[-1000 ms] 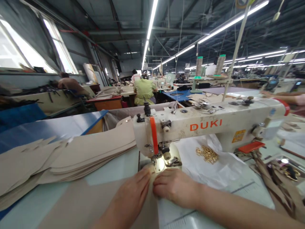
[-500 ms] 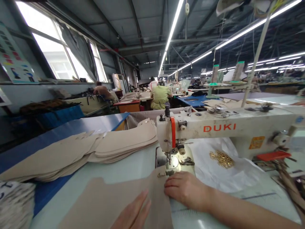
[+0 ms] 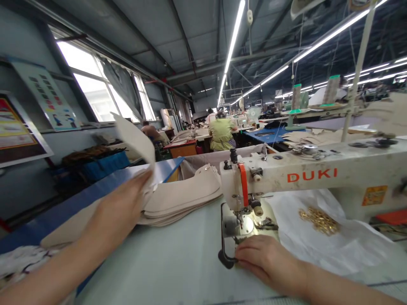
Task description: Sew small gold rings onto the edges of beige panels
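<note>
My left hand (image 3: 122, 203) is raised over the left side of the table, its fingers closed on a beige fabric piece (image 3: 135, 137) that stands up and bends over. Beneath and beside it lie stacked beige fabric pieces (image 3: 184, 190). At the sewing machine (image 3: 305, 173), my right hand (image 3: 267, 258) rests by the front of the metal needle plate (image 3: 246, 224). Its fingers are curled together, and whatever may be between them is hidden. Just left of those fingertips, a dark-tipped metal part (image 3: 226, 258) sticks out toward me.
Gold-coloured metal fittings (image 3: 319, 220) lie in a heap on a white sheet (image 3: 286, 216) under the machine arm. Patterned cloth (image 3: 25, 262) sits at the left edge. Thread cones (image 3: 331, 91) stand behind the machine. A person in a yellow-green top (image 3: 221, 131) sits farther back.
The beige piece under both hands in front of the needle has gone from there. My left hand has moved up and left, holding a beige piece at the stack. My right hand stays by the plate.
</note>
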